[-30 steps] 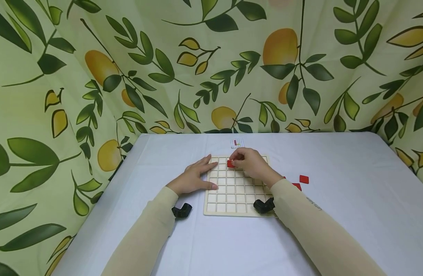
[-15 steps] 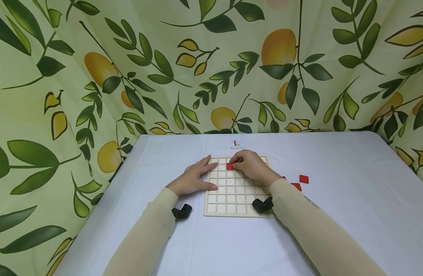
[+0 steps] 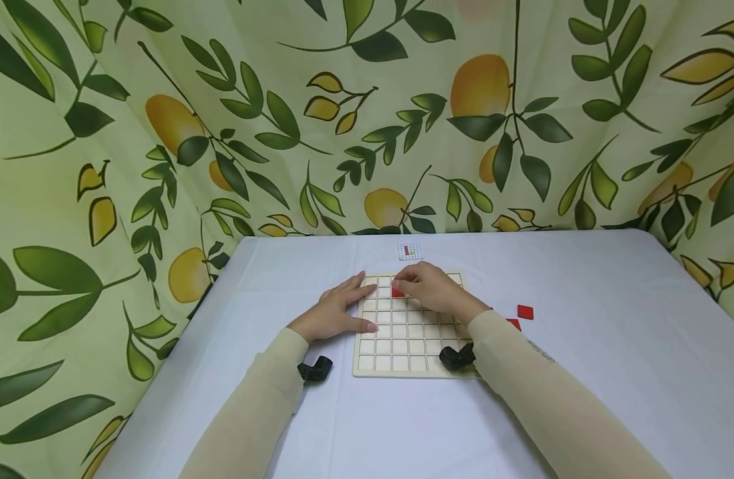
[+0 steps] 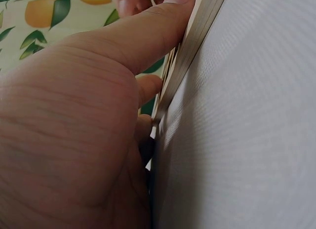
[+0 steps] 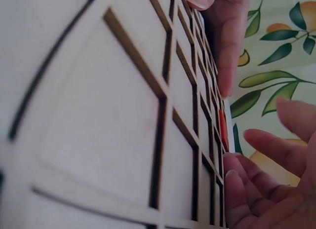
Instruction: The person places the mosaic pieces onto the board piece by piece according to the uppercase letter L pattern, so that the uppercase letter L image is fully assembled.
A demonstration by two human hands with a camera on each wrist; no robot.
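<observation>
A pale wooden grid board [image 3: 414, 374] lies on the white table. My left hand [image 3: 337, 309] rests along its left side, fingers spread, fingertips and thumb on the board. In the left wrist view, the thumb of that left hand [image 4: 74, 130] lies over the board's edge. Over the upper rows, my right hand [image 3: 435, 289] has its bent fingertips on a red square tile [image 3: 398, 293], pinching its edge and partly covering it. The right wrist view shows the tile [image 5: 223, 130] at the board's surface, with the fingertips of the right hand [image 5: 286, 189] against one end.
Just right of the board, a loose red tile [image 3: 525, 312] lies on the cloth. More red tiles [image 3: 514, 324] are partly hidden behind the right forearm. Beyond the board's far edge is a small printed grid card [image 3: 410, 251]. A patterned curtain [image 3: 384, 133] surrounds the table.
The right hand has brought the red tile slightly toward me and lower, down onto the grid, and its fingertips now cover more of it. The left hand has stayed in place.
</observation>
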